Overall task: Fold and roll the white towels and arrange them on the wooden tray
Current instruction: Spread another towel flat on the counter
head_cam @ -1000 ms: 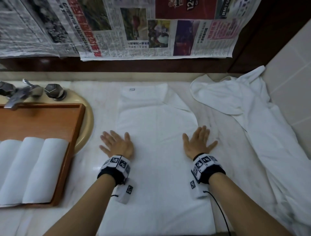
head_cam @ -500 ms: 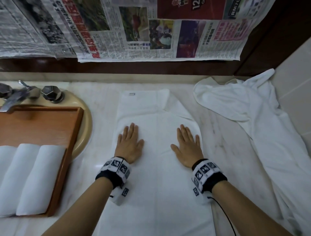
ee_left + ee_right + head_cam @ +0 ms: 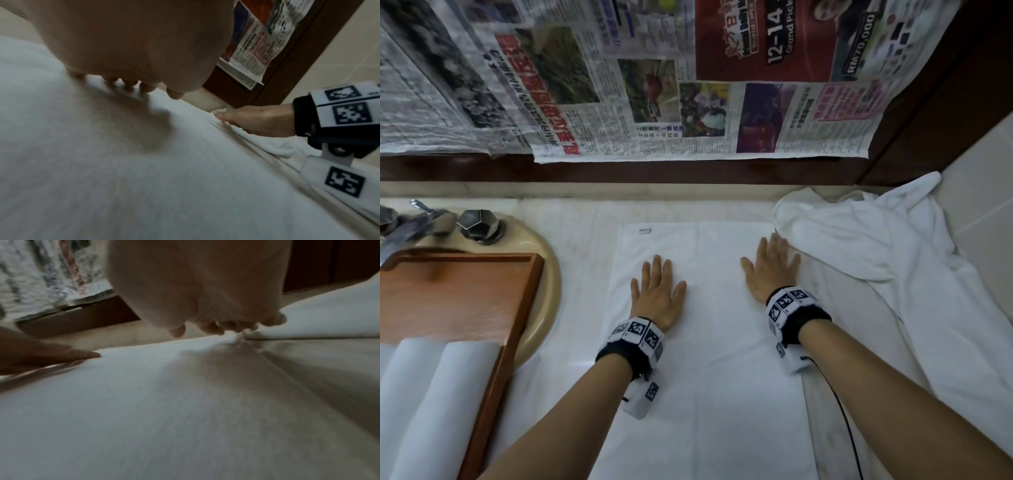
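Pale marble forms the bench (image 3: 585, 240), with sheets of newspaper (image 3: 640, 96) hanging from the dark wood wall behind it.

As for progress, I judge the job partly done. Two rolled towels (image 3: 438, 394) already lie side by side in the near part of the wooden tray (image 3: 479, 294), which sits over the basin (image 3: 548, 284) at the left; a third roll may lie at the very edge of the head view, but it is cut off. The far part of the tray is bare wood. One towel is in hand, folded but not yet rolled, and at least one more waits.

The folded towel (image 3: 709, 359) lies flat in the middle of the bench as a long narrow strip running away from the person, its far end squared off and a small label (image 3: 645, 231) at its far left corner. It looks smooth and even, with slight ripples near its right edge in the left wrist view.

The left hand (image 3: 655, 296) rests palm down on the strip, fingers straight and holding nothing. The right hand (image 3: 770, 272) also lies flat with fingers extended along the right edge, its fingertips touching the crumpled towel (image 3: 876, 246) heaped just beside the strip and trailing down the right side.

A tap (image 3: 404, 233) and its knob (image 3: 477, 222) stand behind the tray.
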`<state>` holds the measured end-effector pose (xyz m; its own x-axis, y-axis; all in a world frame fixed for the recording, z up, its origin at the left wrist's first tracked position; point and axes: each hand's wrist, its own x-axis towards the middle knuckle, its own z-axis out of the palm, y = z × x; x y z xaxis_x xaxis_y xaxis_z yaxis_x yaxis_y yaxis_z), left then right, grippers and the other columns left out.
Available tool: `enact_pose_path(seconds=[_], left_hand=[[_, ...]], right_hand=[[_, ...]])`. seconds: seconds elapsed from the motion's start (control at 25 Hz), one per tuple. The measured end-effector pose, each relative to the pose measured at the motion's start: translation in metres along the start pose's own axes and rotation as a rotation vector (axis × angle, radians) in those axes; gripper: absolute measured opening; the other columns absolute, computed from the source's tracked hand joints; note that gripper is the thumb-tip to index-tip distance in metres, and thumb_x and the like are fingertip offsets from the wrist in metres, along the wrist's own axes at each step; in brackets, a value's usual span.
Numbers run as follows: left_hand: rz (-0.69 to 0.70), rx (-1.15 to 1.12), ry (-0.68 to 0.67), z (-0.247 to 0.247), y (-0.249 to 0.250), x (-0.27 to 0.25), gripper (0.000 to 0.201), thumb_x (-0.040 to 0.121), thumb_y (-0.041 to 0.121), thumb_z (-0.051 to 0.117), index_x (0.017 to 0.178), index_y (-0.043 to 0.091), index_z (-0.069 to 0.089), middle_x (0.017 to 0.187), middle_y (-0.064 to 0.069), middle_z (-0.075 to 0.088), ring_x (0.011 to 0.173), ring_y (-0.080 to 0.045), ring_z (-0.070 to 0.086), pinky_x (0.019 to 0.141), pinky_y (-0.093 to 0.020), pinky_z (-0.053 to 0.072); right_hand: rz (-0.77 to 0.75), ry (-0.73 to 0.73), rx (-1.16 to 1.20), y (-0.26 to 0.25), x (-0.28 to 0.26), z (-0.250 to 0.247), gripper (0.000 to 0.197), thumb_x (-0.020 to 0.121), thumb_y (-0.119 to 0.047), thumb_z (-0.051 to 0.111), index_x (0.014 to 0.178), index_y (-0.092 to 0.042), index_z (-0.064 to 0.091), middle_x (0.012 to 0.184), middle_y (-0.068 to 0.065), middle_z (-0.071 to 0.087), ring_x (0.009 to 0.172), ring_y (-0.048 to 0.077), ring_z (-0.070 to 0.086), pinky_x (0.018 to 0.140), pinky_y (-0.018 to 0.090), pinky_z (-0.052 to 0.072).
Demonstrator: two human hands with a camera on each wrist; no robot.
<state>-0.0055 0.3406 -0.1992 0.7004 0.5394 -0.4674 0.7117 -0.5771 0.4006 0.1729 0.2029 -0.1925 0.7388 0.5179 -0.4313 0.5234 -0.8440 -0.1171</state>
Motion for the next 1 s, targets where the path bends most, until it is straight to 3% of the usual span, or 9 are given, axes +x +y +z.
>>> enact_pose_path(seconds=[0.04, 0.08, 0.16, 0.2, 0.48, 0.68, 0.8, 0.88, 1.0], left_hand=[[0.007, -0.017, 0.004, 0.000, 0.006, 0.001, 0.063, 0.103, 0.047, 0.016, 0.155, 0.018, -0.005, 0.160, 0.003, -0.020, 0.146, -0.018, -0.022, 0.117, -0.044, -0.014], [0.039, -0.044, 0.001, -0.001, 0.015, 0.004, 0.062, 0.103, 0.047, 0.014, 0.155, 0.019, -0.004, 0.160, 0.004, -0.019, 0.146, -0.017, -0.021, 0.116, -0.044, -0.014], [0.150, -0.077, -0.048, 0.000, 0.034, 0.015, 0.058, 0.104, 0.045, 0.010, 0.155, 0.022, -0.004, 0.160, 0.006, -0.017, 0.146, -0.014, -0.021, 0.116, -0.043, -0.015], [0.183, -0.062, -0.079, 0.001, 0.039, 0.020, 0.056, 0.104, 0.044, 0.008, 0.155, 0.025, -0.005, 0.160, 0.007, -0.017, 0.145, -0.013, -0.022, 0.116, -0.043, -0.017], [0.088, 0.147, -0.026, -0.011, -0.005, 0.045, 0.055, 0.101, 0.051, 0.004, 0.150, 0.040, -0.015, 0.155, 0.013, -0.031, 0.141, -0.011, -0.032, 0.114, -0.043, -0.023], [-0.066, 0.100, 0.032, -0.033, -0.032, 0.058, 0.058, 0.100, 0.053, 0.006, 0.151, 0.037, -0.016, 0.155, 0.010, -0.031, 0.142, -0.012, -0.029, 0.116, -0.044, -0.019], [-0.204, 0.101, 0.021, -0.040, -0.025, 0.063, 0.065, 0.098, 0.058, 0.008, 0.151, 0.031, -0.019, 0.154, 0.006, -0.034, 0.142, -0.017, -0.032, 0.114, -0.051, -0.020], [-0.225, 0.089, 0.023, -0.037, 0.004, 0.064, 0.066, 0.098, 0.058, 0.009, 0.151, 0.028, -0.017, 0.156, 0.000, -0.032, 0.143, -0.022, -0.031, 0.113, -0.056, -0.019], [0.055, 0.083, -0.084, -0.021, 0.051, 0.063, 0.057, 0.101, 0.052, 0.007, 0.151, 0.035, -0.015, 0.155, 0.005, -0.032, 0.142, -0.020, -0.030, 0.114, -0.054, -0.017]], right_hand=[[-0.024, 0.063, -0.001, -0.001, -0.001, 0.001, 0.065, 0.103, -0.043, 0.022, 0.154, -0.011, -0.002, 0.161, 0.008, -0.014, 0.148, 0.026, -0.014, 0.118, 0.051, -0.005], [-0.146, 0.094, 0.000, -0.008, -0.005, 0.003, 0.063, 0.104, -0.038, 0.025, 0.154, -0.011, 0.000, 0.162, 0.006, -0.013, 0.148, 0.025, -0.013, 0.119, 0.051, -0.005], [-0.423, 0.017, 0.053, -0.024, -0.008, 0.012, 0.058, 0.105, -0.029, 0.026, 0.155, -0.015, 0.000, 0.162, -0.001, -0.012, 0.148, 0.017, -0.013, 0.119, 0.050, -0.003], [-0.481, -0.039, 0.063, -0.029, -0.006, 0.016, 0.057, 0.105, -0.028, 0.025, 0.155, -0.018, -0.001, 0.162, -0.004, -0.014, 0.148, 0.015, -0.015, 0.119, 0.050, -0.004], [-0.280, -0.065, 0.011, -0.007, 0.021, 0.020, 0.065, 0.100, -0.054, 0.020, 0.151, -0.035, -0.015, 0.155, -0.012, -0.031, 0.143, 0.010, -0.029, 0.116, 0.046, -0.018], [-0.136, -0.077, 0.048, 0.012, 0.028, 0.012, 0.074, 0.096, -0.065, 0.017, 0.149, -0.032, -0.022, 0.153, -0.010, -0.037, 0.141, 0.010, -0.033, 0.114, 0.048, -0.020], [-0.024, -0.104, 0.018, 0.007, 0.030, 0.001, 0.079, 0.096, -0.063, 0.019, 0.149, -0.023, -0.023, 0.154, -0.004, -0.036, 0.142, 0.012, -0.031, 0.111, 0.053, -0.021], [-0.060, -0.092, 0.029, -0.015, 0.029, -0.006, 0.077, 0.099, -0.054, 0.024, 0.151, -0.016, -0.019, 0.156, 0.000, -0.031, 0.144, 0.015, -0.026, 0.112, 0.054, -0.018], [-0.347, -0.118, 0.043, -0.046, 0.029, -0.004, 0.067, 0.102, -0.041, 0.025, 0.153, -0.018, -0.013, 0.159, -0.003, -0.025, 0.146, 0.016, -0.022, 0.116, 0.053, -0.011]])
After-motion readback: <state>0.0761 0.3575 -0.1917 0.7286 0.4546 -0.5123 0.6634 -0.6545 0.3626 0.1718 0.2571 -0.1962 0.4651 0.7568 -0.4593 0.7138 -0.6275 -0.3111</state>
